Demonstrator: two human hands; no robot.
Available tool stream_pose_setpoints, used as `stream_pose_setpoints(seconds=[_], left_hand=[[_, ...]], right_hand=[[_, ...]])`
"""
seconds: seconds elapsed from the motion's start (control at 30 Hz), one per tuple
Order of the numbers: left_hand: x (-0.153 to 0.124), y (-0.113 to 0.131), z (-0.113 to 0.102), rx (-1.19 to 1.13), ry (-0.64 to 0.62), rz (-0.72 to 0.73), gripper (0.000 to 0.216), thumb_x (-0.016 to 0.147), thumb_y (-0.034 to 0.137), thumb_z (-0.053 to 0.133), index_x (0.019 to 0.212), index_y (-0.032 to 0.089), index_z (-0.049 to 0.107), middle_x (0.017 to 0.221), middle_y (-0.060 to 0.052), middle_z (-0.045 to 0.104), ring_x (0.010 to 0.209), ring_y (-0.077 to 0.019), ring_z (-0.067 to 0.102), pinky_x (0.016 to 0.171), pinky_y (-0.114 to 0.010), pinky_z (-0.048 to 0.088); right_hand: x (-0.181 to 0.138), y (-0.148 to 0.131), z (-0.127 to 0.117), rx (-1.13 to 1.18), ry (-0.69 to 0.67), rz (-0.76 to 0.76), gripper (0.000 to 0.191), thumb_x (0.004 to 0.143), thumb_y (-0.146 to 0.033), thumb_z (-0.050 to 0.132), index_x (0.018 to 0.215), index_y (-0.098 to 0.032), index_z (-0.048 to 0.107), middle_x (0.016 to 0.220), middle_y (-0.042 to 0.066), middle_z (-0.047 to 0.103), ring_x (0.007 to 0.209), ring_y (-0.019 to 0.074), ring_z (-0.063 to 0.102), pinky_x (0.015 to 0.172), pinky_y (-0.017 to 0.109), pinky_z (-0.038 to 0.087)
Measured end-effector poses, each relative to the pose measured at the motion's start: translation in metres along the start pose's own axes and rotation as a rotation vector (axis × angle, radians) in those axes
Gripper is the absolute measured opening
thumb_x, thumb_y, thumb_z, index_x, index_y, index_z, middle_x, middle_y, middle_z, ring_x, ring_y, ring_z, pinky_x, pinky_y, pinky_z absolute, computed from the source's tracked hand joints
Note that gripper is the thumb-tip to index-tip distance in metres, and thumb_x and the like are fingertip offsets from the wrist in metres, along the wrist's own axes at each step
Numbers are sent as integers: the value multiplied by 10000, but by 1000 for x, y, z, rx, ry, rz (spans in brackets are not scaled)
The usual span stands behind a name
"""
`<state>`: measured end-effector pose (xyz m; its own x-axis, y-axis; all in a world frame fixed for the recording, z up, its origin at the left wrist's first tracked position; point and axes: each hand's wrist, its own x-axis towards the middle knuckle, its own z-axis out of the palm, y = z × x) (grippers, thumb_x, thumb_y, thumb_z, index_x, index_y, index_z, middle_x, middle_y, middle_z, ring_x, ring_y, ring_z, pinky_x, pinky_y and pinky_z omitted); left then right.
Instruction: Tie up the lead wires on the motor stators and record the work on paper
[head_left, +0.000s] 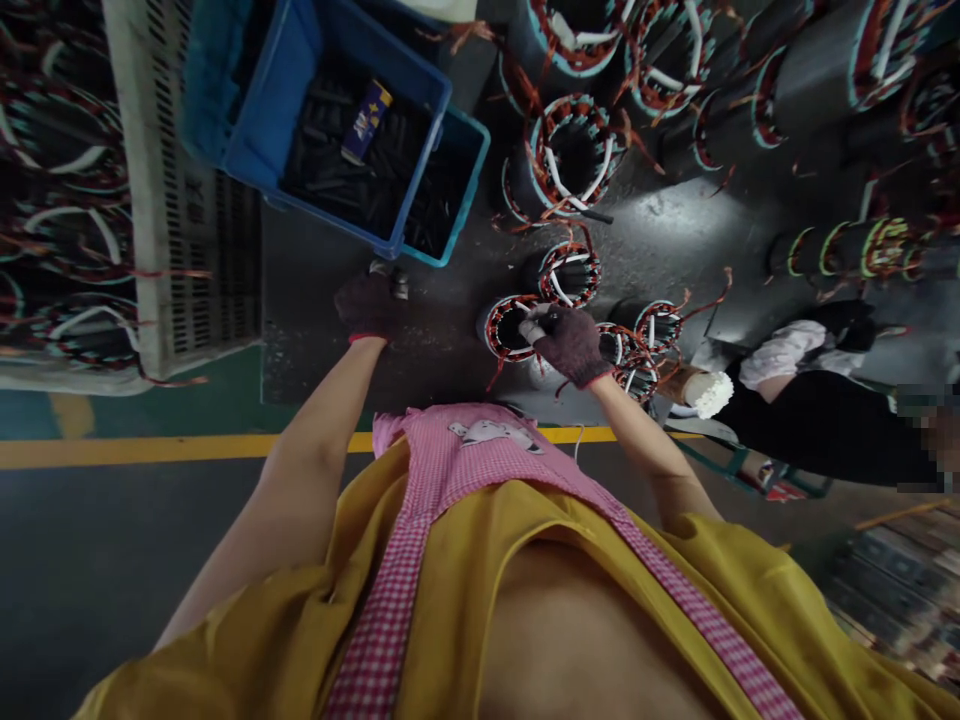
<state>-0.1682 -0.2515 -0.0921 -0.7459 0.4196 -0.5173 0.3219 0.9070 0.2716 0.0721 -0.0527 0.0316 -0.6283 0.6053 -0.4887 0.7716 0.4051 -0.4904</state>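
Note:
My left hand [369,305], in a dark knit glove, is closed round a small metal tool whose tip shows at its top, just below the blue crates. My right hand [571,343], gloved the same way, grips the rim of a motor stator [504,328] with copper windings and white sleeving that stands on the dark steel floor plate. Other stators stand close by: one [568,272] just behind it and a larger one [570,155] farther back.
A blue crate [270,120] of black parts sits over a teal crate [471,170] at the upper left, beside a grey slatted crate [161,200] and stacked stators. A co-worker in white gloves [709,392] crouches at the right. A yellow floor line [150,448] runs across.

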Motion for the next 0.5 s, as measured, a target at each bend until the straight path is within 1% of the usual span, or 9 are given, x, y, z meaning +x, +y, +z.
stream_pose_setpoints(seconds=[0.03,0.1,0.2,0.3,0.4,0.47,0.5], left_hand=[[0,0,0,9,6,-3,513,1129,472,519,1490,208,771,1362,-205,807,1322,-392,731,1105,-495,524],[2,-1,2,16,13,-5,514,1128,487,520,1472,207,780,1346,-215,810,1302,-407,739,1096,-509,539],[3,-2,4,4,16,7,533,1133,497,499,1464,190,782,1316,-217,814,1283,-405,742,1083,-498,542],[3,-3,5,-17,33,11,521,1112,488,515,1472,222,782,1292,-198,815,1308,-400,729,1065,-455,545],[3,-4,6,-39,36,8,525,1090,480,537,1498,251,774,1275,-190,816,1332,-405,715,1048,-433,546],[5,-5,9,-47,27,12,531,1091,484,536,1504,253,776,1296,-194,817,1333,-406,717,1048,-435,542],[7,-6,11,-49,25,15,530,1096,488,532,1500,252,781,1313,-197,817,1334,-405,720,1050,-435,540]], right_hand=[[2,0,4,-112,0,4,302,936,-549,816,1030,-268,875,978,80,880,1078,369,838,1020,492,640],[6,1,9,-260,-38,-1,286,953,-503,795,1053,-252,891,1006,96,889,1076,372,841,1004,471,632],[8,4,9,-349,-71,-29,288,956,-477,784,1079,-245,900,1027,106,897,1079,359,840,975,430,625],[9,8,7,-300,-91,-48,259,939,-452,778,1066,-262,899,1038,80,902,1085,342,841,967,413,626],[11,12,4,-200,-97,-24,233,908,-425,765,1024,-264,887,1006,61,895,1055,334,843,972,425,632],[11,15,3,-100,-61,1,218,889,-421,754,985,-264,871,960,54,881,1019,325,838,971,436,642],[9,16,1,-27,-16,8,218,888,-428,742,973,-265,860,950,51,875,1006,318,833,968,439,648]])
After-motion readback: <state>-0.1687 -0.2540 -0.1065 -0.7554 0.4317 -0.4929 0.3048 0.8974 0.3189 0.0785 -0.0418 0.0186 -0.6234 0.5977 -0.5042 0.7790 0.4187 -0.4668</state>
